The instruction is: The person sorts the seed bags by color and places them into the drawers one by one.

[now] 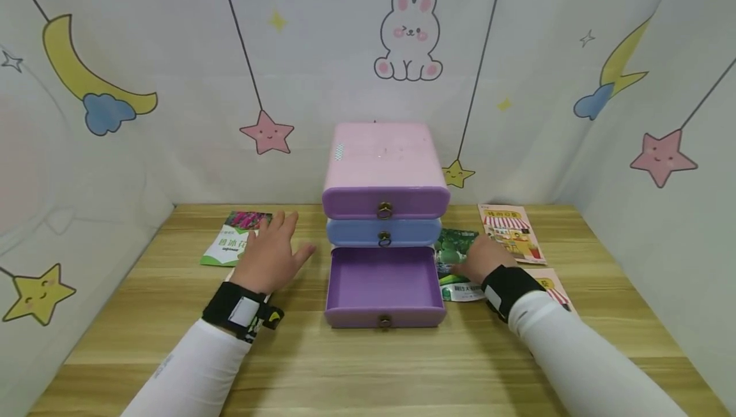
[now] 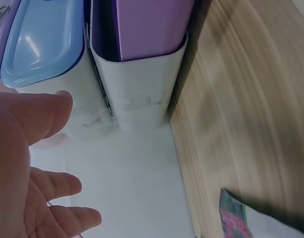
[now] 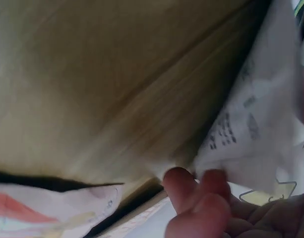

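Observation:
My right hand (image 1: 485, 260) grips the right edge of a green seed packet (image 1: 454, 246), just right of a small drawer cabinet (image 1: 382, 155). In the right wrist view the packet's whitish printed back (image 3: 256, 119) is tilted up off the wood, with fingertips (image 3: 218, 183) at its edge. My left hand (image 1: 267, 260) holds nothing; its fingers are spread and the thumb points toward the cabinet. Beyond it lies a flower seed packet (image 1: 224, 246), partly covered by the hand in the head view. The purple bottom drawer (image 1: 385, 318) is pulled out, with its inside bare.
The pink-topped cabinet's purple upper drawer (image 1: 351, 204) and blue middle drawer (image 1: 351, 233) are closed. Two shop-pattern packets lie at the right, a rear one (image 1: 520, 248) and a nearer one (image 1: 554, 283) partly behind the right wrist. A printed white curtain (image 1: 190, 85) stands behind the wooden table (image 1: 374, 379).

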{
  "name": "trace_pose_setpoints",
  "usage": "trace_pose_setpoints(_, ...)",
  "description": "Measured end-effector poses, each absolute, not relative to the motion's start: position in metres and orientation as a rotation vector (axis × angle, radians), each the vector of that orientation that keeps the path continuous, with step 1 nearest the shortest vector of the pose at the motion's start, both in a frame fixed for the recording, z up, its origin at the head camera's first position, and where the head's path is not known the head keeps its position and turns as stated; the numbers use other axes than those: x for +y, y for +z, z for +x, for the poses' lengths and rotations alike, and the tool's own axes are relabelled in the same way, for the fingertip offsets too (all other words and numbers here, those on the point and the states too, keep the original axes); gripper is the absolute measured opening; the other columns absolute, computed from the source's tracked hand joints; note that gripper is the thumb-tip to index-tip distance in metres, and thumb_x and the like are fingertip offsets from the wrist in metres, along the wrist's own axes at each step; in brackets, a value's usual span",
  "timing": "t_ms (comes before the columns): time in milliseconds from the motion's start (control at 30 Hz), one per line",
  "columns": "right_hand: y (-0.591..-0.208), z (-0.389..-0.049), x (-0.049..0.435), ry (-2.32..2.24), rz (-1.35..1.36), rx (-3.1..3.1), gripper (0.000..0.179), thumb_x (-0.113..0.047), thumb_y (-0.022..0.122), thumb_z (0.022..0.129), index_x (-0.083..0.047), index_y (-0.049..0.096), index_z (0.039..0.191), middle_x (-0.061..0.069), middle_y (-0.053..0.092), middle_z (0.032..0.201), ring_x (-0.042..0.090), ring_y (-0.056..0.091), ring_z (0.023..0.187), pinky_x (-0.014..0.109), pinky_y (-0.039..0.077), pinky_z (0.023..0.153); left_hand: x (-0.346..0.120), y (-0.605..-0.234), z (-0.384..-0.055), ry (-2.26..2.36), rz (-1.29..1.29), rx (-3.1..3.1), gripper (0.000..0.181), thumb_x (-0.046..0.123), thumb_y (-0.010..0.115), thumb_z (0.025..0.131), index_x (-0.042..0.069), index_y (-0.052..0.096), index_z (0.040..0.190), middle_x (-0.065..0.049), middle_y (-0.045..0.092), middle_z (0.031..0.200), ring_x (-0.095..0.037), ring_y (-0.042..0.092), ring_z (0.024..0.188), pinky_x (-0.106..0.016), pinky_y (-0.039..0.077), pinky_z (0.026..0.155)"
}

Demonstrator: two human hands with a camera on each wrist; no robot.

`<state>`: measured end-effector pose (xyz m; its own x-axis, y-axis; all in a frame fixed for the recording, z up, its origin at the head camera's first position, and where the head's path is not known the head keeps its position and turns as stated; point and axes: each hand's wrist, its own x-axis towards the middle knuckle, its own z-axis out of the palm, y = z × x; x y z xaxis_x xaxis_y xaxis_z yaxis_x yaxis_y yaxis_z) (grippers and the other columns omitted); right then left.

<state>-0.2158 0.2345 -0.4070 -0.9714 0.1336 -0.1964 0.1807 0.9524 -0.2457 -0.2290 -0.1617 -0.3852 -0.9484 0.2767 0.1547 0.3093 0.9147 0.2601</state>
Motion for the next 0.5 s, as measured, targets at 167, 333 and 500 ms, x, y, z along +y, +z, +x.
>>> trace_pose_setpoints(167, -0.408, -0.216, 0.239, -0.543, 0.280, 2.974, 0.075, -0.036, 0.084, 0.066, 0.016, 0.050, 0.108, 0.026, 0.058, 0.099, 0.032, 0.057, 0.085, 0.049, 0.052, 0.075, -0.158, -0.387, -0.225, -0.505, -0.455, -2.945, 0.083, 0.061, 0.044, 0.091, 0.001, 0.027, 0.146, -0.029, 0.021, 0.147, -0.047, 0.010, 0.131, -0.071, 0.015, 0.100)
trace_pose_setpoints(333, -0.408, -0.214, 0.242, -0.632, 0.354, 2.969, 0.083, -0.027, 0.083, 0.067, 0.018, 0.035, 0.119, 0.032, 0.054, 0.103, 0.038, 0.056, 0.090, 0.050, 0.052, 0.075, -0.154, -0.390, -0.223, -0.520, -0.441, -2.956, 0.082, 0.059, 0.046, 0.091, 0.002, 0.025, 0.147, -0.028, 0.021, 0.148, -0.047, 0.011, 0.131, -0.069, 0.014, 0.102)
trace_pose_setpoints(500, -0.410, -0.213, 0.248, -0.705, 0.411, 2.948, 0.069, -0.020, 0.077, 0.074, 0.016, 0.034, 0.115, 0.032, 0.057, 0.096, 0.037, 0.058, 0.084, 0.049, 0.052, 0.071, -0.152, -0.396, -0.222, -0.486, -0.424, -2.955, 0.083, 0.061, 0.044, 0.091, 0.003, 0.026, 0.147, -0.028, 0.021, 0.147, -0.049, 0.010, 0.130, -0.069, 0.013, 0.102)
